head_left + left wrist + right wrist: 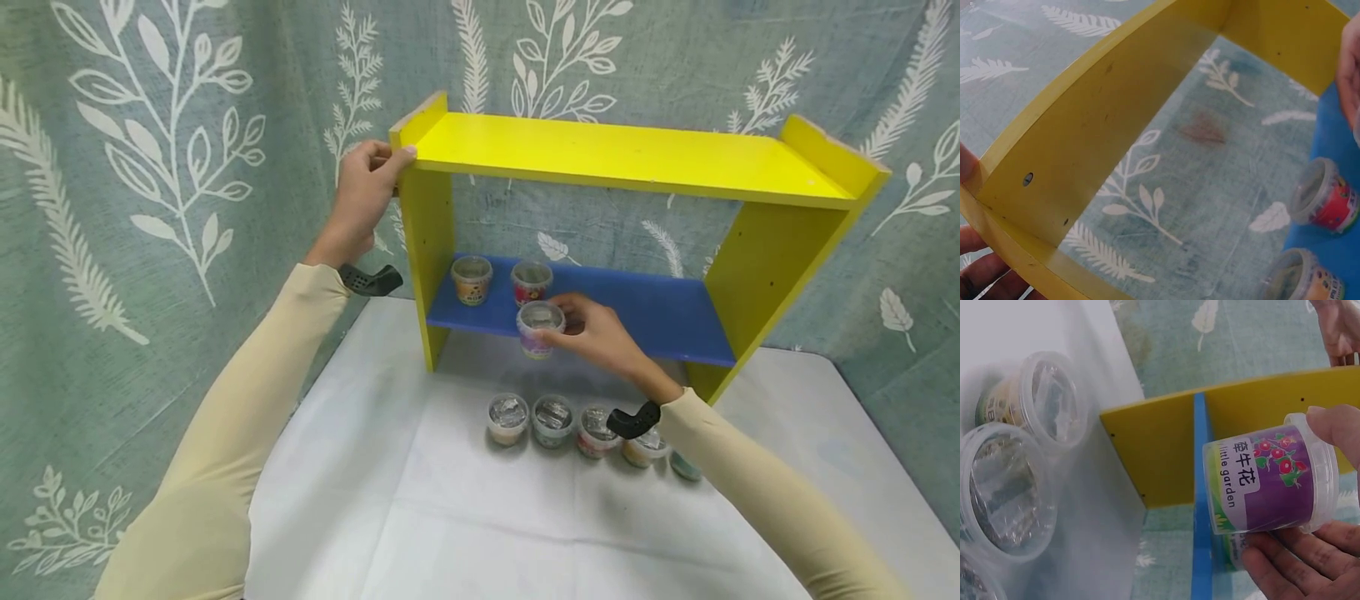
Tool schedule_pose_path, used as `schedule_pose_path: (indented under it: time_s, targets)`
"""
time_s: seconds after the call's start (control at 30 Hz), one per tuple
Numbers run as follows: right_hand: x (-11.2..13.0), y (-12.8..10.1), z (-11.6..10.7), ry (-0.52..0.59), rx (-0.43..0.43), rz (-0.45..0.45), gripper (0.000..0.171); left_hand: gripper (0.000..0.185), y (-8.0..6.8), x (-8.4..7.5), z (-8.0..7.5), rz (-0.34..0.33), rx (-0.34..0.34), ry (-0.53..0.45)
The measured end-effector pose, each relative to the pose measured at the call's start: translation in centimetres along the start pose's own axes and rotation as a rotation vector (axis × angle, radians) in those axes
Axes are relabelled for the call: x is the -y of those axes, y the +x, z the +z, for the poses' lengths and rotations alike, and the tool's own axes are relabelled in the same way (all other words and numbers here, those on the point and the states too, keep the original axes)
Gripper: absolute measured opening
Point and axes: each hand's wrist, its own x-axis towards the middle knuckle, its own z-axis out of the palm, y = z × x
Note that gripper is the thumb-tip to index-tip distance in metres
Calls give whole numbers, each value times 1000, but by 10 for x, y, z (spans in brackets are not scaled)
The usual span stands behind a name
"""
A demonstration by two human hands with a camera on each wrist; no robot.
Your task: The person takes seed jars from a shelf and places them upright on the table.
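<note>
A two-tier shelf unit (637,158) stands at the back of the surface (450,517), against a hanging backdrop cloth (150,208). Two lidded tubs (472,279) sit side by side on the left part of its lower shelf (660,312), and a third tub (540,327) is at that shelf's front edge, just before them. In front of the unit, a row of five tubs (552,420) runs left to right on the surface.

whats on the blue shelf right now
Two small lidded cups stand on the blue shelf: an orange-labelled cup and a red-labelled cup. The right hand holds a purple-labelled cup at its front edge, hiding some shelf behind.
</note>
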Motion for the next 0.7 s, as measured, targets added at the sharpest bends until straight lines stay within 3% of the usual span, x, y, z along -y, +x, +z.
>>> schedule_pose_path:
  time_s: [0.7]
  targets:
    - [7, 3, 27, 14, 46, -48, 59, 41, -2, 0, 1, 10, 4, -6]
